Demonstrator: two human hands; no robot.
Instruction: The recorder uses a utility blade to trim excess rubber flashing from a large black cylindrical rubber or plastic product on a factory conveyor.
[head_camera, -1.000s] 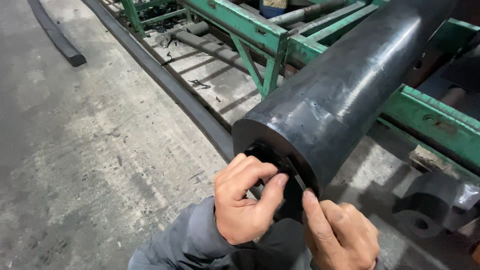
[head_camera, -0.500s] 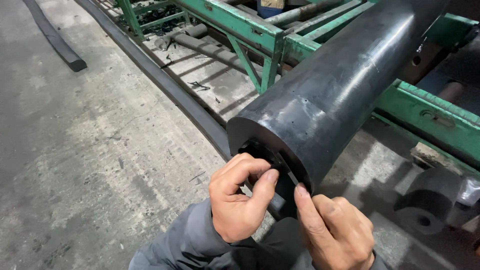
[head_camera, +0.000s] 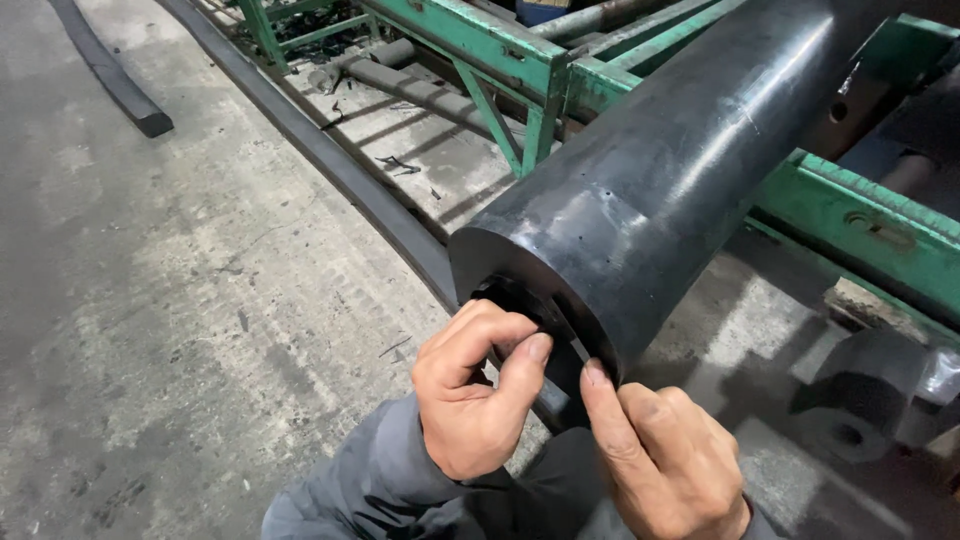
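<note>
Roller (head_camera: 660, 190), long and black, lay across the green frame (head_camera: 860, 225), its near end facing me. My left hand (head_camera: 470, 400) curled its fingers into the recessed end; my right hand (head_camera: 665, 465) pressed a thumb to the rim, gripping nothing. I judged seating the end fitting was underway, needing firm, even pressure.

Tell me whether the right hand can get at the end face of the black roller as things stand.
Probably yes: the right hand already has its thumb at the rim of the black roller's open end, beside the left hand, with nothing between them.
</note>
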